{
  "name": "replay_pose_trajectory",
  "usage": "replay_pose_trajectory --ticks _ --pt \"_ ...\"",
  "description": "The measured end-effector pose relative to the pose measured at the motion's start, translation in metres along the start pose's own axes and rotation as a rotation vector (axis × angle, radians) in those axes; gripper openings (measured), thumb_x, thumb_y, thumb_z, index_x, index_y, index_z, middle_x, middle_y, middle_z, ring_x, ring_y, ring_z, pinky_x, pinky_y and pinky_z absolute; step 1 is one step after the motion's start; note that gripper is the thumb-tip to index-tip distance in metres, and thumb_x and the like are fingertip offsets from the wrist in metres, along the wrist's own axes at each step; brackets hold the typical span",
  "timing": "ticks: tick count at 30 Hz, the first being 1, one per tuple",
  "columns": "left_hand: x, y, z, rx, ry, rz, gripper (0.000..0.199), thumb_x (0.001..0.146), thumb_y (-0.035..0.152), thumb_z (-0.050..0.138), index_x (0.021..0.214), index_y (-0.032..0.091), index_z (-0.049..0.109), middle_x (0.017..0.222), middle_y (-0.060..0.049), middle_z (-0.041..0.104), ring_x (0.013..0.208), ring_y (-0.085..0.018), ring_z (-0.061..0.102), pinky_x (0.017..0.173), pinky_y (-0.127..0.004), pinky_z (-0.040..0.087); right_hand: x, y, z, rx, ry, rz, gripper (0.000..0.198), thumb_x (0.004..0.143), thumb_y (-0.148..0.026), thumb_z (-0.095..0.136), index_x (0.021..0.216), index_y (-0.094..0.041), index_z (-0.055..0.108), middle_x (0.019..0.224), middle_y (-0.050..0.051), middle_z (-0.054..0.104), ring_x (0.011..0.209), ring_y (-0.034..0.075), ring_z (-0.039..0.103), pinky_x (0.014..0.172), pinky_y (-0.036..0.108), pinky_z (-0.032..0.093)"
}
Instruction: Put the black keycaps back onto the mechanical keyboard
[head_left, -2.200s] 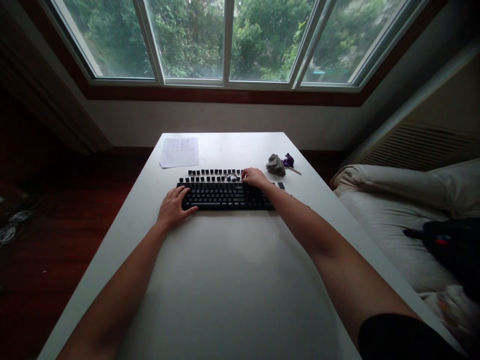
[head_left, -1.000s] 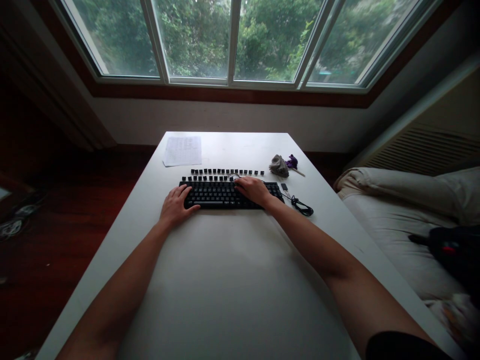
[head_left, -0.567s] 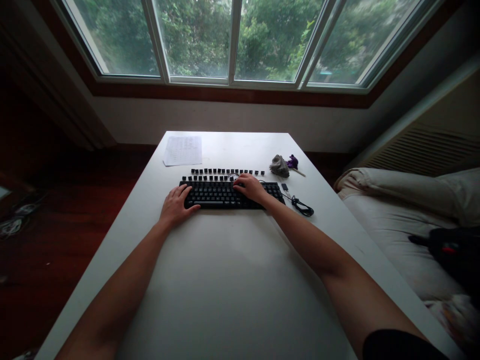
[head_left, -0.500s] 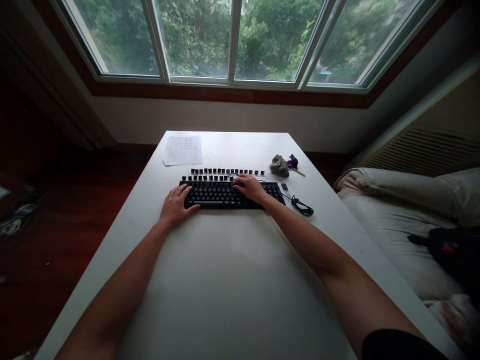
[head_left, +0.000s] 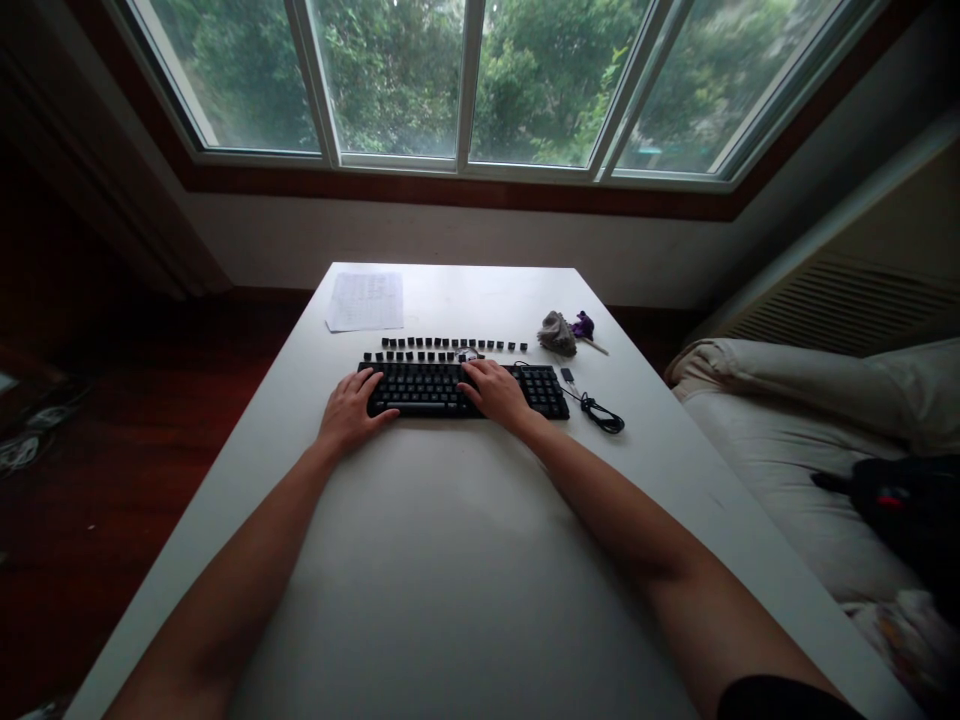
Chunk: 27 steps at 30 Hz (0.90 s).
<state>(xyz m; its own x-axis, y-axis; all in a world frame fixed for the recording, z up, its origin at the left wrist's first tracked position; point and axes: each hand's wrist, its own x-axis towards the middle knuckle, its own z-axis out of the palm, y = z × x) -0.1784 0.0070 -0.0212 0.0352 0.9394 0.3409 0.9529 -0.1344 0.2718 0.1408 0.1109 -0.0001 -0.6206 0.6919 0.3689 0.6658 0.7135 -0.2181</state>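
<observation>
A black keyboard point(head_left: 424, 385) lies across the white table. My left hand point(head_left: 350, 407) rests at its left end, thumb stretched along the front edge and fingers spread toward the back corner. On the right-middle keys lies my right hand point(head_left: 496, 390), palm down, fingers extended and thumb apart; it covers part of the keys. Behind the keyboard stand two rows of loose black keycaps point(head_left: 420, 343). A small wire loop point(head_left: 469, 353), partly hidden, sits among them near my right fingertips. The coiled black cable point(head_left: 602, 415) lies to the keyboard's right.
Printed paper sheets point(head_left: 366, 301) lie at the table's far left. A grey cloth point(head_left: 556, 334) and a purple bundle with a stick point(head_left: 583, 325) are at the far right. Beyond the table's right edge stands a pale sofa point(head_left: 765, 430); a window point(head_left: 465, 90) is ahead.
My right hand has shifted slightly left and flattened, its fingers stretching forward; more of the keyboard's right-hand keys now show. My left hand stays in place.
</observation>
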Motion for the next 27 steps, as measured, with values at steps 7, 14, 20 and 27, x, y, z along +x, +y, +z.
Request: replay_pose_trajectory --ticks 7,14,20,27 --pt "-0.002 0.002 0.004 -0.003 -0.003 -0.008 0.078 0.086 0.068 0.061 0.151 0.027 0.045 0.158 -0.009 0.043 0.145 -0.036 0.036 0.122 -0.054 0.030 -0.026 -0.028 0.016 -0.088 -0.057 -0.003 0.075 0.099 -0.061 0.049 0.158 -0.014 0.040 0.164 0.018 0.033 0.155 0.035 0.023 0.125 0.053 0.022" --pt "-0.002 0.004 0.005 -0.006 -0.007 -0.010 0.078 0.086 0.068 0.061 0.151 0.027 0.045 0.159 -0.009 0.042 0.146 -0.037 0.034 0.122 -0.054 0.029 -0.026 -0.036 0.025 -0.112 -0.051 0.038 0.086 0.093 -0.068 0.054 0.159 -0.015 0.036 0.163 0.020 0.034 0.155 0.037 0.021 0.126 0.053 0.018" --pt "-0.003 0.003 0.001 0.002 -0.004 -0.002 0.078 0.087 0.068 0.060 0.151 0.026 0.045 0.159 -0.010 0.042 0.145 -0.036 0.036 0.122 -0.053 0.030 -0.024 -0.038 0.017 -0.087 -0.045 0.066 0.076 0.096 -0.064 0.051 0.154 -0.016 0.045 0.160 0.020 0.040 0.152 0.037 0.029 0.123 0.053 0.025" --pt "-0.004 0.002 -0.003 0.003 -0.009 -0.001 0.078 0.087 0.068 0.061 0.150 0.026 0.046 0.159 -0.010 0.042 0.146 -0.036 0.035 0.122 -0.054 0.030 0.013 0.015 -0.009 0.093 0.022 0.194 0.031 0.102 -0.041 0.052 0.122 -0.025 0.069 0.119 0.007 0.074 0.110 0.024 0.067 0.097 0.036 0.050"
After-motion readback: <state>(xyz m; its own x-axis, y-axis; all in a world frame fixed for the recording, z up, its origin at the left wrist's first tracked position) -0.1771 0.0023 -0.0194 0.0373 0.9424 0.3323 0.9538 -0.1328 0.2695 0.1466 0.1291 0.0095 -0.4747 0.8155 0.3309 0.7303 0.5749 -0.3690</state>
